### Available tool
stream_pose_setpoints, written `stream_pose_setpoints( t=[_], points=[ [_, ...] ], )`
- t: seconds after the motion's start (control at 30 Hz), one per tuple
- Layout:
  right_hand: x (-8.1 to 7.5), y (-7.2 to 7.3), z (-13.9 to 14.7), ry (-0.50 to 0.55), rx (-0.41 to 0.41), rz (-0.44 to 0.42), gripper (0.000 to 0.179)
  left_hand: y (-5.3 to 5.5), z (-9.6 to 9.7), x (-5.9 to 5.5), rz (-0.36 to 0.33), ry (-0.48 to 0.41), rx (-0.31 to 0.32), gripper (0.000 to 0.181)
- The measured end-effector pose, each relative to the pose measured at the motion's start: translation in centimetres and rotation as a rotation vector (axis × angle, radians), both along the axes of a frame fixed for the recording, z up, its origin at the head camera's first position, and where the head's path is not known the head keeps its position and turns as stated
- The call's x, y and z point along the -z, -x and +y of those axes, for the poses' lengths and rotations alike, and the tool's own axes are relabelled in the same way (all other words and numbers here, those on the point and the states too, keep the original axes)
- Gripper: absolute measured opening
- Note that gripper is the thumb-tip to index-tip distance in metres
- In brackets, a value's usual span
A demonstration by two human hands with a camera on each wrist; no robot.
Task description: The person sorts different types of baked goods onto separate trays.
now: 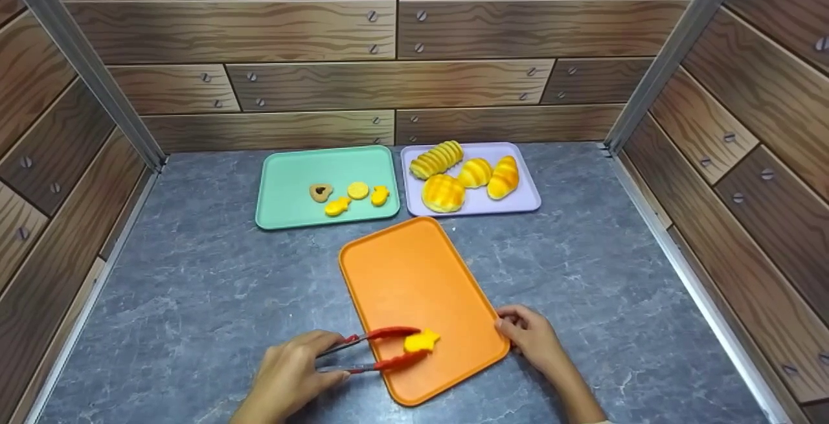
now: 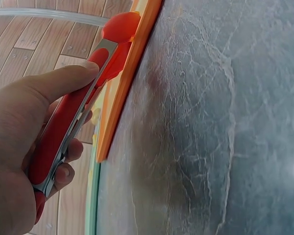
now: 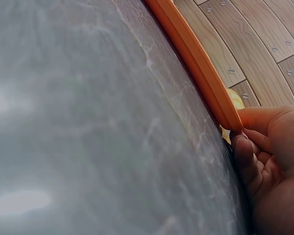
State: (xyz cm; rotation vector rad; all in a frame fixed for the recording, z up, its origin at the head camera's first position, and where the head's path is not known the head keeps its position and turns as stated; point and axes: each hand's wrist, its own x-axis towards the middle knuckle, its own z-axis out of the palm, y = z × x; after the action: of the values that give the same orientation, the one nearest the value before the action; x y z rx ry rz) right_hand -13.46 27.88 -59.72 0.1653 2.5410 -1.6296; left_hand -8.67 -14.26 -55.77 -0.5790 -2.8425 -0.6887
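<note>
My left hand (image 1: pixel 288 372) grips a pair of red-tipped metal tongs (image 1: pixel 388 331), seen close in the left wrist view with the thumb (image 2: pixel 71 78) along one arm. The tong tips lie either side of a small yellow piece with star-like points (image 1: pixel 422 341), over the near part of an orange tray (image 1: pixel 414 275). Whether the tips pinch the piece or rest beside it, I cannot tell. At the tray's right edge my right hand (image 1: pixel 532 336) pinches the rim between thumb and fingers; the right wrist view shows this hold on the orange rim (image 3: pixel 201 68).
Behind, a green tray (image 1: pixel 291 184) carries a heart-shaped cookie (image 1: pixel 320 192), a round yellow slice (image 1: pixel 357 190) and two small yellow pieces (image 1: pixel 337 206). Beside it, a lilac tray (image 1: pixel 524 200) bears several toy breads (image 1: pixel 443 192). Wood-patterned walls (image 1: pixel 311 87) enclose the grey tabletop (image 1: pixel 602 268).
</note>
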Motion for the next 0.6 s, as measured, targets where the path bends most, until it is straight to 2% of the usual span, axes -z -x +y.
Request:
stream_pose_setpoints(
  t=[0.17, 0.33, 0.6],
  points=[
    [0.0, 0.0, 0.0, -0.004, 0.008, -0.015, 0.025, 0.4, -0.2, 0.2, 0.017, -0.038, -0.018, 0.043],
    [0.1, 0.0, 0.0, -0.006, 0.007, -0.018, 0.025, 0.9, -0.7, 0.3, 0.036, -0.061, -0.061, 0.045],
    [0.0, 0.0, 0.0, -0.007, 0.008, -0.014, 0.026, 2.4, -1.8, 0.5, -0.01, -0.149, -0.165, 0.047]
  ],
)
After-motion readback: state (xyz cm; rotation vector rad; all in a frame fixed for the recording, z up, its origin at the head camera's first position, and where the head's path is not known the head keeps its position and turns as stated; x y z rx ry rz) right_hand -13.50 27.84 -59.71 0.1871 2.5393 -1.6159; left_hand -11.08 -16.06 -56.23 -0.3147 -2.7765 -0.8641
